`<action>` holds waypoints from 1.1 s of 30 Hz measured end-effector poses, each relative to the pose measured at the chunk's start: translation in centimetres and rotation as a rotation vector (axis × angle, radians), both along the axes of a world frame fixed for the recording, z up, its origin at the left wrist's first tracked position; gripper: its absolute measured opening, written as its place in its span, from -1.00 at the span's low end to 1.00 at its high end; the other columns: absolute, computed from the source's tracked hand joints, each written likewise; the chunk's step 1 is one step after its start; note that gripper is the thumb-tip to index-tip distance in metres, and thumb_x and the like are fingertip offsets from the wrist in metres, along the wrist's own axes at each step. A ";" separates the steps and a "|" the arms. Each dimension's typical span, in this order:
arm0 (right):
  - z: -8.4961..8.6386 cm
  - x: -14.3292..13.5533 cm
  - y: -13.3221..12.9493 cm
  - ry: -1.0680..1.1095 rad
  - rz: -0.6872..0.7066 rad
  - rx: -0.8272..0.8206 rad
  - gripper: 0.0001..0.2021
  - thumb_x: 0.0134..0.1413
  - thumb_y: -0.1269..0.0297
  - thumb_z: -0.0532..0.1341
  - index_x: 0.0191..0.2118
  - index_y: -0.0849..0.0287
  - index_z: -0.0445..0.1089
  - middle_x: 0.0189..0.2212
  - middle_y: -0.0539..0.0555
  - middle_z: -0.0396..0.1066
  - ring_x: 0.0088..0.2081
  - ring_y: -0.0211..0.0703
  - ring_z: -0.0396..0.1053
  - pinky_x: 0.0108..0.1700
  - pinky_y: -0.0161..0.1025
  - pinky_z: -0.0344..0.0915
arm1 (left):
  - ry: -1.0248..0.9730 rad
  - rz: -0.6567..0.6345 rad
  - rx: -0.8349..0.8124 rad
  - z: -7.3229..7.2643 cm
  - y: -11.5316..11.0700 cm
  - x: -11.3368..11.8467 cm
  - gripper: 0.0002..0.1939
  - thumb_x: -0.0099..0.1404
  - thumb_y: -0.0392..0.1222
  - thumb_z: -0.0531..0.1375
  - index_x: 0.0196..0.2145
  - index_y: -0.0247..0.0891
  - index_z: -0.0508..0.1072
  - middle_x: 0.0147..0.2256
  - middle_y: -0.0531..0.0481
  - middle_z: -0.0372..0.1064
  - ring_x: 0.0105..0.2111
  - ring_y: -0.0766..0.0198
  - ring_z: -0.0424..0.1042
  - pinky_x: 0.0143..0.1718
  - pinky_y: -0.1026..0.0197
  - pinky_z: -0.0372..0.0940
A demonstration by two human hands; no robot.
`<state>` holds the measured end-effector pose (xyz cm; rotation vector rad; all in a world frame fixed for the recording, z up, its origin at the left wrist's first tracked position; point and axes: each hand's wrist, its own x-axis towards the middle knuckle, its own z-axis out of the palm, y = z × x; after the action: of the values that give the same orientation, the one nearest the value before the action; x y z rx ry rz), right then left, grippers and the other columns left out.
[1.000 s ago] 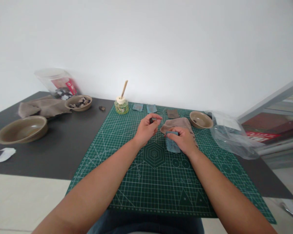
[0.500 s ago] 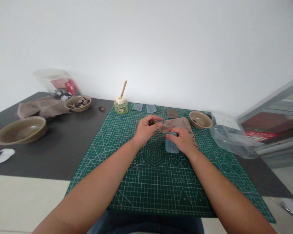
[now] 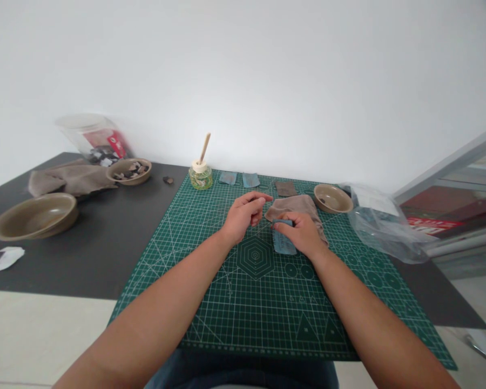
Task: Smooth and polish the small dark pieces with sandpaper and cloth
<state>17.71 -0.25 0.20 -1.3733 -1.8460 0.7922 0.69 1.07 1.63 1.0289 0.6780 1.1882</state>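
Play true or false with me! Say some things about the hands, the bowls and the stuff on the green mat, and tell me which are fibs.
1. The right hand holds a blue cloth patch. True.
2. The white scrap lies on the green cutting mat. False: it lies on the dark tabletop.
3. The bottle with sticks stands on the cutting mat. True.
4. The bowl beside the clear plastic bag is full. False: that bowl shows just a small dark bit.
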 end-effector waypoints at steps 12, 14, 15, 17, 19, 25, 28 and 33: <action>0.2 -0.2 -0.1 -0.018 0.003 0.013 -0.78 -0.11 0.25 0.20 -0.66 0.20 0.27 -0.69 -0.07 0.20 -0.60 -0.31 0.12 -0.53 -0.32 0.02 | 0.028 -0.028 -0.109 0.2 0.0 -0.1 -0.75 0.14 -0.11 0.16 -0.38 -0.40 0.45 -0.69 0.20 -0.06 -0.75 0.54 -0.08 -0.71 0.37 -0.25; 0.2 -0.2 -0.1 -0.031 0.000 0.016 -0.77 -0.11 0.25 0.20 -0.66 0.19 0.27 -0.70 -0.07 0.19 -0.60 -0.31 0.11 -0.53 -0.32 0.01 | 0.043 -0.024 -0.118 0.3 0.0 0.0 -0.75 0.16 -0.12 0.14 -0.39 -0.41 0.45 -0.69 0.20 -0.06 -0.76 0.54 -0.09 -0.71 0.37 -0.25; 0.2 -0.2 -0.1 -0.034 -0.001 0.017 -0.77 -0.11 0.24 0.19 -0.66 0.19 0.26 -0.70 -0.07 0.18 -0.61 -0.31 0.11 -0.52 -0.32 0.01 | 0.048 -0.021 -0.120 0.3 0.0 0.0 -0.75 0.16 -0.12 0.13 -0.39 -0.41 0.45 -0.70 0.20 -0.06 -0.76 0.54 -0.10 -0.71 0.37 -0.25; 0.2 -0.3 -0.1 -0.034 -0.003 0.016 -0.76 -0.11 0.23 0.19 -0.66 0.19 0.26 -0.70 -0.07 0.18 -0.61 -0.31 0.10 -0.52 -0.31 0.01 | 0.052 -0.015 -0.119 0.3 -0.1 0.0 -0.75 0.17 -0.11 0.13 -0.40 -0.41 0.44 -0.70 0.20 -0.07 -0.76 0.54 -0.10 -0.71 0.37 -0.25; 0.2 -0.3 -0.1 -0.034 -0.005 0.013 -0.76 -0.12 0.22 0.19 -0.67 0.19 0.26 -0.70 -0.07 0.18 -0.61 -0.31 0.10 -0.52 -0.31 0.00 | 0.050 -0.012 -0.113 0.3 -0.1 0.0 -0.74 0.17 -0.11 0.13 -0.40 -0.40 0.44 -0.71 0.21 -0.07 -0.76 0.54 -0.10 -0.71 0.37 -0.25; 0.2 -0.3 -0.1 -0.024 -0.009 0.006 -0.78 -0.12 0.23 0.20 -0.65 0.19 0.27 -0.69 -0.07 0.20 -0.60 -0.31 0.12 -0.52 -0.32 0.02 | 0.037 -0.003 -0.093 0.3 -0.1 0.0 -0.71 0.17 -0.07 0.14 -0.41 -0.41 0.45 -0.70 0.20 -0.08 -0.76 0.54 -0.10 -0.72 0.37 -0.26; 0.2 -0.2 -0.1 -0.020 -0.003 -0.002 -0.77 -0.12 0.23 0.19 -0.66 0.19 0.26 -0.69 -0.07 0.20 -0.60 -0.31 0.11 -0.53 -0.32 0.01 | 0.019 0.006 -0.089 0.4 -0.1 -0.1 -0.68 0.18 -0.04 0.13 -0.41 -0.41 0.46 -0.70 0.20 -0.09 -0.75 0.54 -0.11 -0.72 0.37 -0.27; 0.1 -0.2 0.0 -0.012 0.000 0.001 -0.78 -0.11 0.23 0.20 -0.65 0.19 0.26 -0.69 -0.07 0.20 -0.60 -0.31 0.12 -0.54 -0.32 0.01 | 0.018 0.033 -0.089 0.3 -0.2 -0.1 -0.59 0.19 0.08 0.12 -0.38 -0.39 0.47 -0.70 0.19 -0.10 -0.75 0.53 -0.10 -0.71 0.37 -0.26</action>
<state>17.52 -0.30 0.32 -1.3802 -1.8559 0.7845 0.62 0.91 1.97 0.9579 0.7577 1.1685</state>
